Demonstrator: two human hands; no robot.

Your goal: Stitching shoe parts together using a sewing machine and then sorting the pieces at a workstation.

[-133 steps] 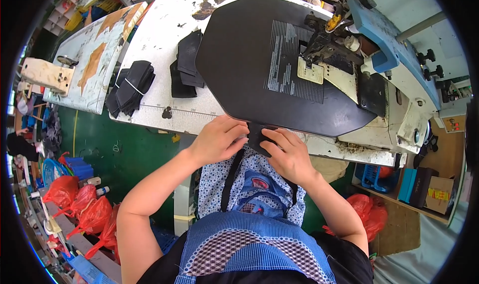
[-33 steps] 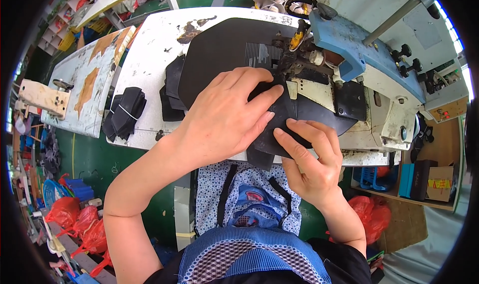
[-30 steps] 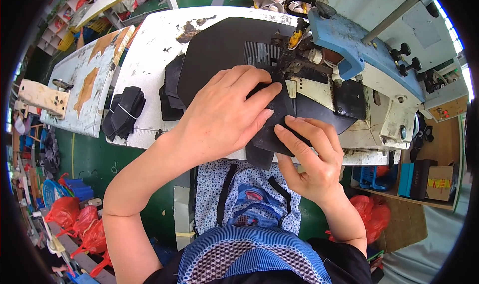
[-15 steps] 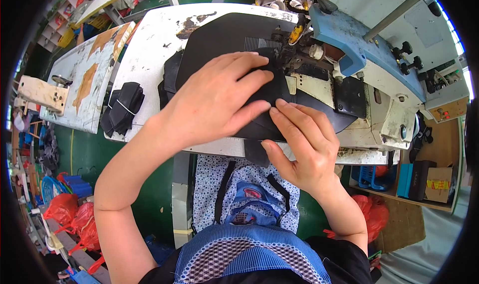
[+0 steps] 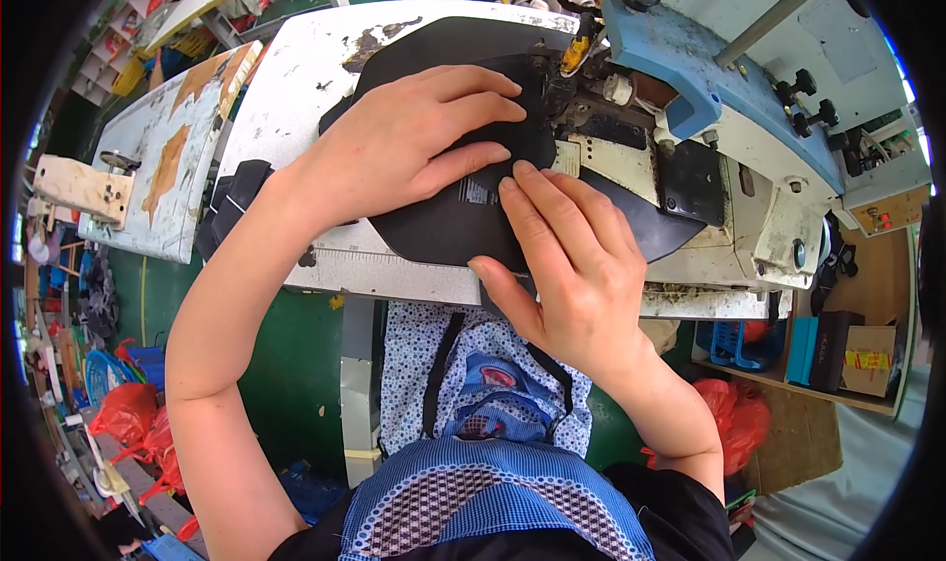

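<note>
Black piece (image 5: 534, 128) on dark plate (image 5: 424, 234), left of machine head (image 5: 564, 90), near end toward right hand (image 5: 574, 261); long axis can't tell, left hand (image 5: 394, 137) covers much of it; left fingers spread wide, right thumb wide of fingers

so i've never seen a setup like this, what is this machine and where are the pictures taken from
Every picture comes from one wide fisheye camera on a person's head, looking down, so edges bend. The bare hands are the wearer's own. The blue and cream machine looks like an industrial sewing machine. On the white table lies a black board, with a banded black bundle partly behind the left forearm. The left hand rests spread over a black piece; the right hand's fingertips are by its lower edge. Neither seems to grip it.
</note>
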